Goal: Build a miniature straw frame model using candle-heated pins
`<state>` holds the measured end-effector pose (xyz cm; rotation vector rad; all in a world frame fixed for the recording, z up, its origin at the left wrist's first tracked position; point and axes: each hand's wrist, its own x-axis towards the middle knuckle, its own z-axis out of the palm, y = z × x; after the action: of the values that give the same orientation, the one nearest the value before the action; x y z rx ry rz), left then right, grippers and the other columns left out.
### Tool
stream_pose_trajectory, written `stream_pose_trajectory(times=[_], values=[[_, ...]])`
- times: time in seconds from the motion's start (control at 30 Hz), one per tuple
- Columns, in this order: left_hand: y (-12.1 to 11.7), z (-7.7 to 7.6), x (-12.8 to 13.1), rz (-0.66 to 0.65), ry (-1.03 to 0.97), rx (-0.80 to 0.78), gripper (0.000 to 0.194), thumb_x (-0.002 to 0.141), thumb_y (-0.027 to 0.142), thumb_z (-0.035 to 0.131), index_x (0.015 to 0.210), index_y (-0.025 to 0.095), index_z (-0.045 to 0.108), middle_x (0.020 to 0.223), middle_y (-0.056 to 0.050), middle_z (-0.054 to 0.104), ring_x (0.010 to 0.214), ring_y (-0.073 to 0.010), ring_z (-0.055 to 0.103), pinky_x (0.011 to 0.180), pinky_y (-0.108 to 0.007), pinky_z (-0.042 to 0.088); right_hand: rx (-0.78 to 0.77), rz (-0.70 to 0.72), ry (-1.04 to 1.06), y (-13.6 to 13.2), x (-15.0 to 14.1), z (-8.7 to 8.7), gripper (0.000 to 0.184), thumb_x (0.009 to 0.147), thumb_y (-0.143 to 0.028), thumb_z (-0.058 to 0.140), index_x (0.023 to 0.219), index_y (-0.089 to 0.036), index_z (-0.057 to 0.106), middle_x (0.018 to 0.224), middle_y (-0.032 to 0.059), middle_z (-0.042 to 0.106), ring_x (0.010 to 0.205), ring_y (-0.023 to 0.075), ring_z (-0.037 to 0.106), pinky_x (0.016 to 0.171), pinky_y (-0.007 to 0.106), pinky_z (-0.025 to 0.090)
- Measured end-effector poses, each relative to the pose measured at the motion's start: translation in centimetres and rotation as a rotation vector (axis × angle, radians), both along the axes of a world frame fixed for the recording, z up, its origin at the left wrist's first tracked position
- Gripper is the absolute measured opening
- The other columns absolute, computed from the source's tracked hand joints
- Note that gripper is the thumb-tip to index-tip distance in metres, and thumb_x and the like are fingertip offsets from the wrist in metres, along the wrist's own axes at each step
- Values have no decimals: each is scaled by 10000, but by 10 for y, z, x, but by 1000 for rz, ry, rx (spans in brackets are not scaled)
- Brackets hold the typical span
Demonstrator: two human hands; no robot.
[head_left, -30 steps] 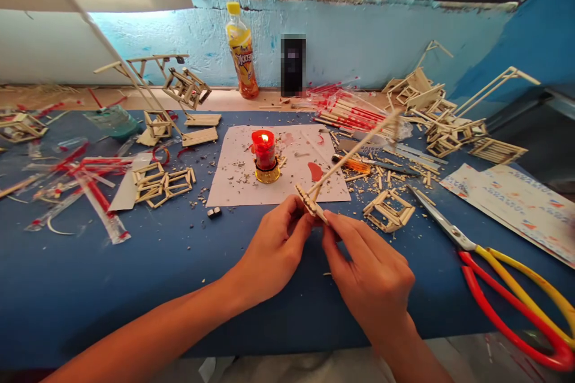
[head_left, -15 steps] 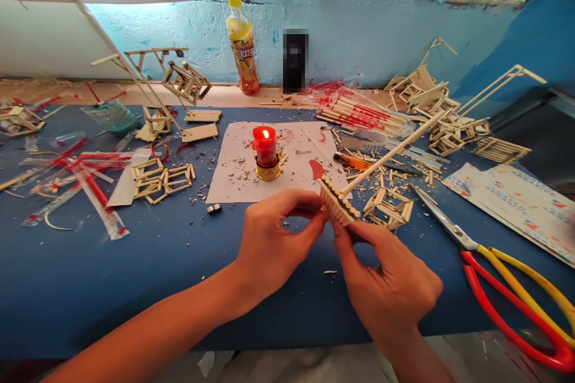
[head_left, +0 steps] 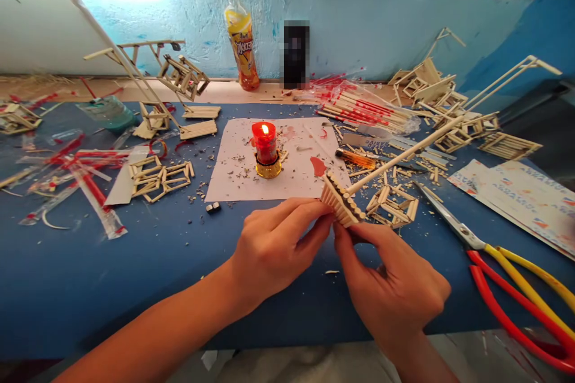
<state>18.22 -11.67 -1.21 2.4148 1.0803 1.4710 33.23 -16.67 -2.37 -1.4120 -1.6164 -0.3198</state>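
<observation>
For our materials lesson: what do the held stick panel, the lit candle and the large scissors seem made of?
Stick panel: probably wood or bamboo, matt, unpainted, given its pale tan rods.
Candle: likely wax, though the glossy red sides could be a plastic cup.
Scissors: blades look like metal, from their grey sheen; the smooth red and yellow handles may be plastic-coated.

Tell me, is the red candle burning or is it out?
It's burning: a small bright flame shows at the top of the red candle, which stands upright on its gold base.
</observation>
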Motion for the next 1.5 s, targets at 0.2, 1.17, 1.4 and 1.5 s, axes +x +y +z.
stream_pose_trajectory(times=[0.2, 1.17, 1.4, 1.5], values=[[1, 1, -1, -23, 9, -19, 135, 885, 120, 705, 991, 204, 699, 919, 24, 811, 749, -91, 755, 677, -160, 559, 6, 4, -15, 0, 0, -1, 71, 895, -160, 748, 940, -209, 723, 721, -43, 772, 492, 90, 660, 574, 204, 530], [4, -1, -10, -30, 192, 214, 200, 865, 152, 749, 1055, 179, 693, 966, -28, 824, 801, -147, 784, 798, -214, 622, 0, 7, -21, 0, -1, -2, 71, 909, -168, 728, 949, -225, 736, 718, -44, 772, 557, 110, 715, 599, 213, 547], [7, -4, -8, -6, 163, 139, 189, 855, 157, 734, 1020, 210, 658, 818, 15, 790, 646, -102, 722, 658, -165, 555, 7, 75, -28, 1, 3, 1, 81, 897, -137, 730, 934, -209, 720, 727, -38, 776, 577, 100, 713, 630, 191, 547], [9, -2, -10, -44, 191, 164, 138, 866, 199, 734, 976, 206, 651, 742, 22, 757, 580, -97, 677, 623, -177, 529, 7, 88, -28, 1, 4, 2, 71, 894, -141, 733, 920, -207, 726, 711, -36, 775, 548, 103, 709, 615, 192, 550]])
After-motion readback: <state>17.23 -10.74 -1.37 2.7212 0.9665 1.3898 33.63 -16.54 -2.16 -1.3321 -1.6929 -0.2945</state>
